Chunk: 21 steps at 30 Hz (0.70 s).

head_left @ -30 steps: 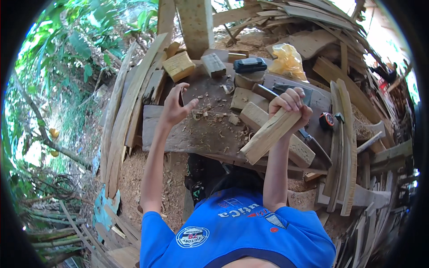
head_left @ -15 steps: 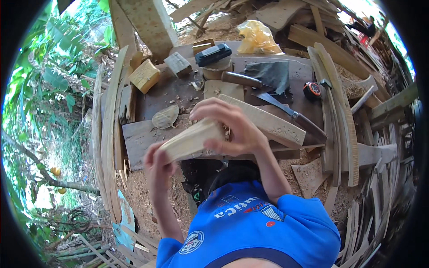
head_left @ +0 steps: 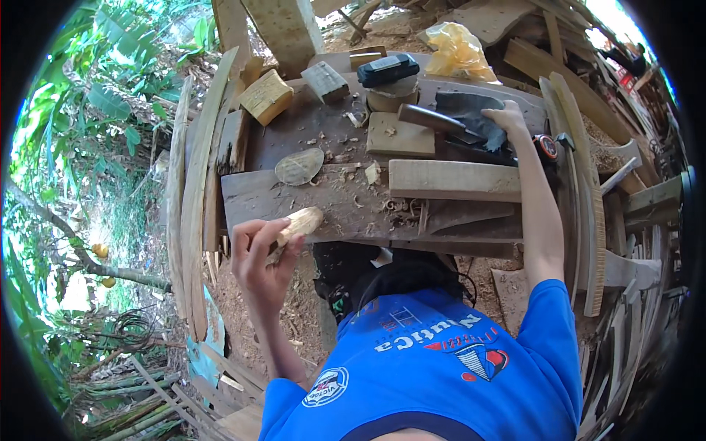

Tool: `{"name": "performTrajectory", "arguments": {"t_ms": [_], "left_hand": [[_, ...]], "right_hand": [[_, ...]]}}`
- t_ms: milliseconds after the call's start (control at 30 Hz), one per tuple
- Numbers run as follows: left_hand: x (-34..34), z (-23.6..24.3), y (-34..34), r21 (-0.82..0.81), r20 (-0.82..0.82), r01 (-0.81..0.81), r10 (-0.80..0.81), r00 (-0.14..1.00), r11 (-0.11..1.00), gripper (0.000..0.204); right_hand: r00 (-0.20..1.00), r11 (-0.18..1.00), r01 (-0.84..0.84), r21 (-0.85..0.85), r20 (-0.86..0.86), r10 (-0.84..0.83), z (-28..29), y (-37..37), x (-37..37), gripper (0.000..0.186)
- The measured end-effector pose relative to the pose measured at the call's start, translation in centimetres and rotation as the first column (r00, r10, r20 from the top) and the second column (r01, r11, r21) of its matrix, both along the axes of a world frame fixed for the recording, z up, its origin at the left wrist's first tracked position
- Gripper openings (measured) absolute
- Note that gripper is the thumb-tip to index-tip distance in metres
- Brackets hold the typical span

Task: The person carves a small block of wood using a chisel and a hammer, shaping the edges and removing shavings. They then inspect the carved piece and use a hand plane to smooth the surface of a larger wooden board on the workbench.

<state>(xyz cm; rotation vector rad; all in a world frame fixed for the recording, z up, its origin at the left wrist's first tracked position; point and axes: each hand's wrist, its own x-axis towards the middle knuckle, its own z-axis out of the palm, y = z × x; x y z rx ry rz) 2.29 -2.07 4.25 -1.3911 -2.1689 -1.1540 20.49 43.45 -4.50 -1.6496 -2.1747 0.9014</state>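
Note:
My left hand (head_left: 263,253) grips a short, pale, carved piece of wood (head_left: 303,223) between thumb and fingers, just above the near edge of the workbench. At the right back, my right hand (head_left: 507,117) has its fingers closed on the edge of a dark grey sheet (head_left: 471,110), perhaps sandpaper, which curls up toward it. Left of the sheet lies a knife with a brown wooden handle (head_left: 430,118). A squared wooden block (head_left: 452,180) rests along the bench below, its right end beside my right forearm.
Around the bench (head_left: 257,191) are a flat oval wood piece (head_left: 299,167), wood blocks (head_left: 266,97), a black case (head_left: 387,70) on a round stump, and a tape measure (head_left: 546,147). A yellowish plastic bag (head_left: 460,51) sits at the back. Long planks (head_left: 577,191) flank the right side.
My right hand has left the carved wood and reached to the dark sheet at the back right. My left hand keeps the wood. The view has shifted, and the block appears more level.

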Motion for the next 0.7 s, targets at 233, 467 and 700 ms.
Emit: {"name": "performTrajectory", "arguments": {"t_ms": [233,467,700], "left_hand": [[-1.7,-0.5,-0.6,0.046,0.109,0.020,-0.025,0.994,0.999,0.028],[-1.1,-1.4,1.4,0.105,0.118,0.040,-0.053,0.992,0.994,0.020],[-0.7,-2.9,-1.3,0.093,0.315,-0.199,0.160,0.935,0.976,0.034]], "right_hand": [[0.509,0.933,0.346,0.099,-0.855,-0.098,7.0,-2.5,0.1,0.034],[0.344,0.893,-0.132,0.430,-0.825,0.449,11.2,-24.4,-3.8,0.038],[0.112,0.558,-0.704,0.438,-0.709,0.697,1.3,-33.7,-12.6,0.057]]}}
